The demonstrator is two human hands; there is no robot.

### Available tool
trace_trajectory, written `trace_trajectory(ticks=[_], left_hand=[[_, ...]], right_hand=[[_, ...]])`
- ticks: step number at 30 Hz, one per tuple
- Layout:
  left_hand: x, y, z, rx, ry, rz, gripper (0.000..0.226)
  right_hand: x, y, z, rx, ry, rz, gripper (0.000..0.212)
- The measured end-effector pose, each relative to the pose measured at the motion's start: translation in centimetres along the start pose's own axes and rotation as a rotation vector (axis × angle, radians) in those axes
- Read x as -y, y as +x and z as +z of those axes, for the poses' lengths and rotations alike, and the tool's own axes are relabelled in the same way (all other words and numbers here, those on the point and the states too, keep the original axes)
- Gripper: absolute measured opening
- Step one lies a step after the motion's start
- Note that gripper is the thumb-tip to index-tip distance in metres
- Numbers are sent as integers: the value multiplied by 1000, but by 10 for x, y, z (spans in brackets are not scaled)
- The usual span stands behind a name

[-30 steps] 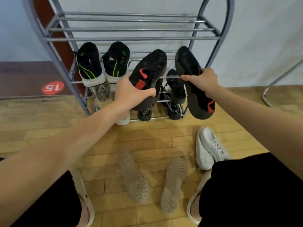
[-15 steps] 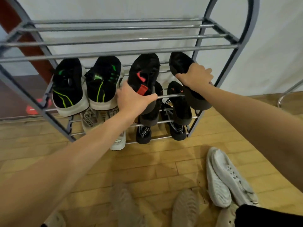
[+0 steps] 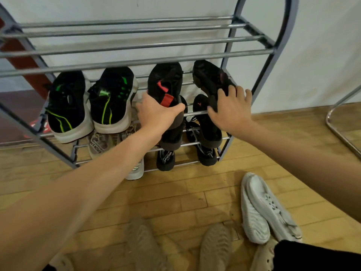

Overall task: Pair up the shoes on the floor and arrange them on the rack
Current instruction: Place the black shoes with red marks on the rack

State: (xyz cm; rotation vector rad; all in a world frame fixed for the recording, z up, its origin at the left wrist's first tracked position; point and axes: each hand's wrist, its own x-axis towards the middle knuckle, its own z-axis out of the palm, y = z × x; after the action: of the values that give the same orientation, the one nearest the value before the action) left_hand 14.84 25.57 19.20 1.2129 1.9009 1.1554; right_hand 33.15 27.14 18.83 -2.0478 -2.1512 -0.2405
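Observation:
A grey metal shoe rack [image 3: 136, 44] stands against the wall. On its middle shelf my left hand [image 3: 156, 114] grips the heel of a black shoe with red marks [image 3: 166, 81]. Its partner, a second black shoe [image 3: 209, 79], lies on the same shelf to the right. My right hand [image 3: 230, 108] rests over that shoe's heel with fingers spread. A black pair with green stripes [image 3: 88, 102] sits at the shelf's left. On the floor lie a white pair [image 3: 261, 208] and two beige shoes sole-up [image 3: 144, 245].
Lower shelves hold a grey-beige pair [image 3: 101, 143] and black pairs [image 3: 166, 159]. The top shelf carries no shoes. A chrome tube frame [image 3: 340, 122] stands at the right. The floor is wooden planks. My feet in light clogs [image 3: 263, 259] are at the bottom.
Both black shoes went from the air onto the middle shelf. My right hand has loosened from its shoe and now lies spread over the heel. The camera came closer to the rack.

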Motion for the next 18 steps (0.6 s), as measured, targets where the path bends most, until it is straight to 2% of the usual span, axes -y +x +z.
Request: trace_trajectory(ticks=[3,7,11,15,18], left_hand=[[-8,4,13,-2,20,4,85],[-22,10,34,-29,95,22,91],[-30,6,55,33,216,-52,100],[-24,6,56,85,202,-42,107],[-13,3,43,165,151,55,89]], right_hand=[[-20,-21,5,-41,72,-111,71],[-35,-28,6,-9,55,-229,78],[-33,-33,5,-26,-50,-210,74],[-30,-31,4,-31,-111,-180,72],[-23,-29,0,-20,-134,-157,72]])
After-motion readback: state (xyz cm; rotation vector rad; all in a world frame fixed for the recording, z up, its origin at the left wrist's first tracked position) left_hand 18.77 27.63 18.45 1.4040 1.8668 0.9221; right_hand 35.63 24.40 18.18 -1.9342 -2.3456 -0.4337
